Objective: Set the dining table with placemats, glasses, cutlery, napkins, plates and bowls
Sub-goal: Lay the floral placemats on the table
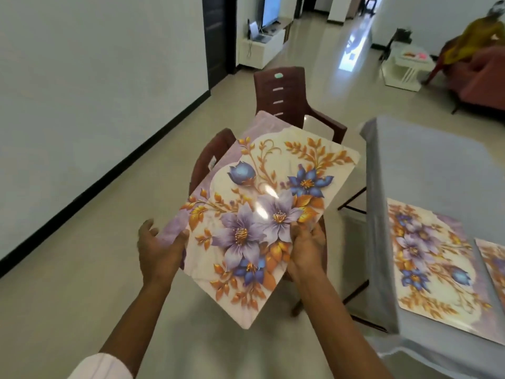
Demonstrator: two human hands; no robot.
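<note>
I hold a small stack of floral placemats (262, 214) in the air over the floor, to the left of the dining table (426, 165). The top mat shows purple and blue flowers with gold leaves; another mat peeks out beneath it at the far left. My left hand (161, 253) grips the stack's left edge, thumb on top. My right hand (307, 248) pinches the right edge of the top mat. One matching placemat (431, 263) lies flat on the grey tablecloth, and a second one (492, 263) is cut off by the frame's right edge.
Two brown chairs (284, 97) stand beyond and under the held mats, left of the table. A white wall with black skirting runs along the left. Far back are a white cabinet (259, 47), a white side table (404, 69), and a person on a red sofa (475, 75).
</note>
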